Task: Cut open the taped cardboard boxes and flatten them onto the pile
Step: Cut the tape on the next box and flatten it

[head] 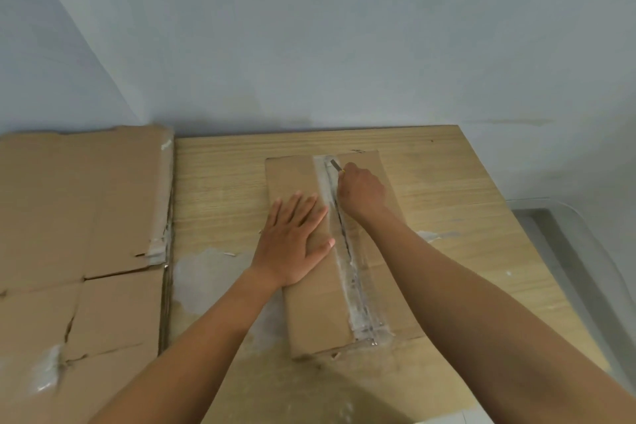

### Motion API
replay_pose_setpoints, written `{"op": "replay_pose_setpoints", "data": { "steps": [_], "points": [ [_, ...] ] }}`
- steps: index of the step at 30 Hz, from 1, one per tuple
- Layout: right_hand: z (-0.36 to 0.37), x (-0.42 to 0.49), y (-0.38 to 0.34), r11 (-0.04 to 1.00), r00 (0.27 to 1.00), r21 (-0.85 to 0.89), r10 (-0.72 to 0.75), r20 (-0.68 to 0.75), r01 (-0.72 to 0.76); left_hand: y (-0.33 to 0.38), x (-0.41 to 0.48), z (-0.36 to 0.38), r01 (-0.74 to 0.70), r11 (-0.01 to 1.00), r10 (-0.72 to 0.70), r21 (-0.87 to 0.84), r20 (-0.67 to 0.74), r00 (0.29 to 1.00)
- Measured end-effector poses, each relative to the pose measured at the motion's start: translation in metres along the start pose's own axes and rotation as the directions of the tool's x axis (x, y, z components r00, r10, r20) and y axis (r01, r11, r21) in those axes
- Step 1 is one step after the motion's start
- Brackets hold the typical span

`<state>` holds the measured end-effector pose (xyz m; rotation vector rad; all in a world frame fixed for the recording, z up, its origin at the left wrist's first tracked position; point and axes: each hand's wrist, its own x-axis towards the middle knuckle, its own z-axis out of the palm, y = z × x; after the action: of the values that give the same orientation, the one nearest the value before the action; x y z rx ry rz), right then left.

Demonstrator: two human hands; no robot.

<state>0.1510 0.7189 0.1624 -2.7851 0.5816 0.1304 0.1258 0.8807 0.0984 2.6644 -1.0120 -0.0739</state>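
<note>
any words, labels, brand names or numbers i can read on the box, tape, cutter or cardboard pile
No readable text in this view.
cardboard box: plain brown; a small dark mark at its far edge is too blurred to read.
tape strip: clear, no lettering.
flattened cardboard pile: no print visible.
cutter in the right hand: no brand visible.
</note>
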Motion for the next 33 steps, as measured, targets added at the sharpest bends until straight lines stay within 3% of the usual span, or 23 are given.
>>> {"op": "replay_pose_setpoints", "data": {
  "steps": [9, 21, 33],
  "points": [
    [0.005, 0.026, -0.025, 0.996, 0.998, -0.065, 0.056, 0.014, -0.055, -0.004, 0.001, 0.005, -0.006, 1.0, 0.006, -0.019, -0.009, 1.0],
    [-0.005, 0.024, -0.04, 0.98, 0.993, -0.199, 0.009, 0.114, 0.014, -0.003, 0.001, 0.005, 0.008, 0.999, -0.009, -0.048, -0.033, 0.999],
    [-0.001, -0.017, -0.018, 0.99, 0.971, -0.137, 0.073, 0.227, -0.042, 0.0, 0.002, 0.001, 0.024, 0.999, -0.025, -0.027, -0.012, 1.0]
  ]
}}
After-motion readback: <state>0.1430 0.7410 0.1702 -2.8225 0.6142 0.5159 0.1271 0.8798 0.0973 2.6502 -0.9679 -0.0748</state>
